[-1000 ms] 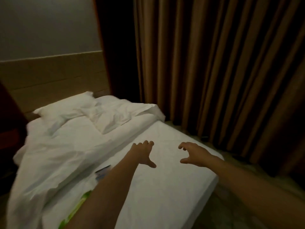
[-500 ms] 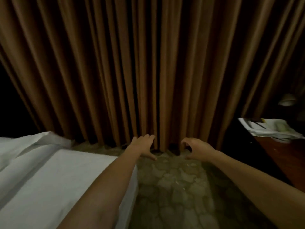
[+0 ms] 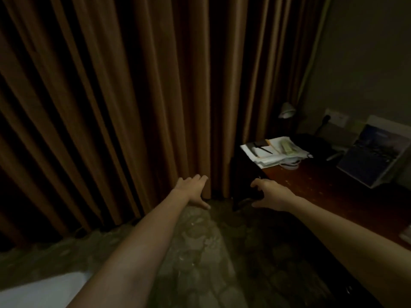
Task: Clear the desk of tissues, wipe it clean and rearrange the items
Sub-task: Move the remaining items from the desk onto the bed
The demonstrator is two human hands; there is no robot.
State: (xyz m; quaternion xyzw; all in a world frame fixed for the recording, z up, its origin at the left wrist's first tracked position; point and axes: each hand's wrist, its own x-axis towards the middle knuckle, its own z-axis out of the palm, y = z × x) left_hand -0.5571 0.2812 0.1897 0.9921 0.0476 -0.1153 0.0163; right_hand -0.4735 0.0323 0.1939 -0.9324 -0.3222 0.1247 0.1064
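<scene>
A dark wooden desk point(image 3: 322, 187) stands at the right in a dim room. On its far corner lies a pile of white papers point(image 3: 274, 152) with a black pen on top. A picture-covered booklet point(image 3: 373, 156) leans against the wall. My left hand point(image 3: 193, 190) is held out in the air, fingers spread, holding nothing. My right hand point(image 3: 270, 194) hovers near the desk's front corner with fingers loosely curled and empty. No tissue is discernible in this dim view.
Brown curtains point(image 3: 133, 96) hang across the back. A small desk lamp point(image 3: 287, 110) and a wall socket point(image 3: 337, 117) sit behind the papers. A corner of the white bed point(image 3: 44, 290) shows at lower left. Patterned carpet point(image 3: 200, 252) covers the floor.
The view has swung right, from the bed past the curtains to the desk. Both hands stay held out in front, empty.
</scene>
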